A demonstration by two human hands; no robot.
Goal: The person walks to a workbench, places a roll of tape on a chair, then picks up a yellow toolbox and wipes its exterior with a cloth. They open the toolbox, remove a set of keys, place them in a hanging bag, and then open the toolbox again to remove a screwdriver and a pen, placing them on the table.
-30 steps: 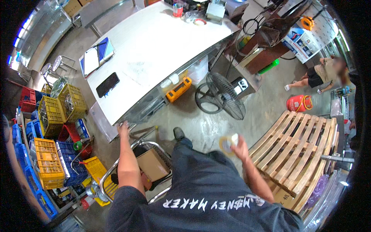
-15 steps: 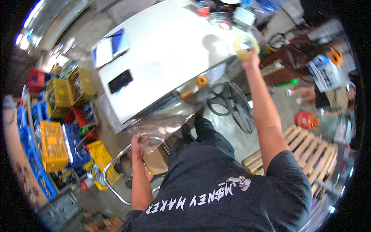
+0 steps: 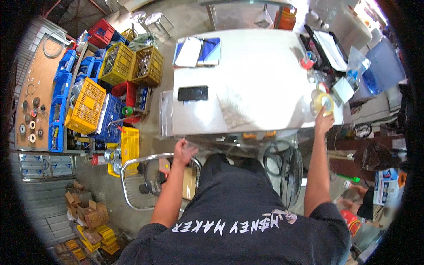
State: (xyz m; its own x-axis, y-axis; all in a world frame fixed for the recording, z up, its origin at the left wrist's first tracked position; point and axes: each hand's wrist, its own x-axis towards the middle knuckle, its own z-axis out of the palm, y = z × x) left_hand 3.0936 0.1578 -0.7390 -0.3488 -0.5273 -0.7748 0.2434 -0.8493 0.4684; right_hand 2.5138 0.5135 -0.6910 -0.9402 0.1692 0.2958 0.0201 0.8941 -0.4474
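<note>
Over the near right corner of the white table (image 3: pixel 247 108), my right hand (image 3: pixel 325 121) is closed on a roll of clear yellowish tape (image 3: pixel 327 108). My left hand (image 3: pixel 182 152) is below the table's near edge, left of my body. Its fingers are closed on thin clear plastic film (image 3: pixel 207 145), which stretches along that edge. A black phone (image 3: pixel 193 93) and a blue folder with white paper (image 3: pixel 211 51) lie on the table's left part.
A chrome-framed chair (image 3: pixel 124 187) stands at my left, a black fan (image 3: pixel 291 176) under the table's right side. Yellow crates (image 3: pixel 86 106) and blue bins (image 3: pixel 62 99) line the left. A red cup (image 3: pixel 308 60) and a white box (image 3: pixel 344 91) sit at the table's right end.
The whole view has turned, so the table now lies level across it. My right hand still has the tape roll at the table's right end, and my left hand still has the film.
</note>
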